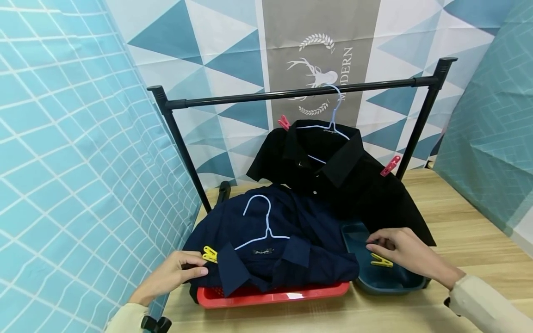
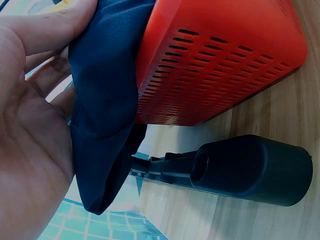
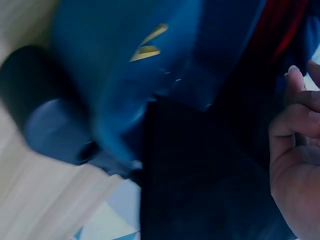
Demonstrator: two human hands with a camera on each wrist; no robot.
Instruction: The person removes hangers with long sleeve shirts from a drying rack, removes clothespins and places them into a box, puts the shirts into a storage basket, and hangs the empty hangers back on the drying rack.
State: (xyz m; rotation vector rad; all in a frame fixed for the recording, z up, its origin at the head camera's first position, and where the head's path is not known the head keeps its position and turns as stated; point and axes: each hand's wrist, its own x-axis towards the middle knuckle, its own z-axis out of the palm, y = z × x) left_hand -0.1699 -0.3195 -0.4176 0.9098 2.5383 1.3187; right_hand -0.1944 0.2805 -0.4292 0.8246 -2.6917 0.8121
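Observation:
A navy shirt (image 1: 308,217) lies over a red perforated basket (image 1: 275,298), with a pale blue hanger (image 1: 268,222) in its collar. My left hand (image 1: 179,273) pinches the shirt's fabric at its left shoulder, thumb on one side and fingers behind, as the left wrist view shows. Beside those fingertips a yellow clothespin (image 1: 210,254) clips the shirt. My right hand (image 1: 401,247) hovers over a dark blue basin (image 1: 391,290), its fingers loosely bent and nothing seen between them. Below it in the basin lies another yellow clothespin (image 1: 381,261), also visible in the right wrist view.
A black garment rack (image 1: 266,95) spans the table (image 1: 454,208). From its bar hangs a black shirt (image 1: 354,185) on a pale blue hanger (image 1: 333,115), with pink clothespins (image 1: 390,165) at both shoulders. The shirt's lower part overlaps the basin. A tiled blue sheet (image 1: 79,138) borders the left.

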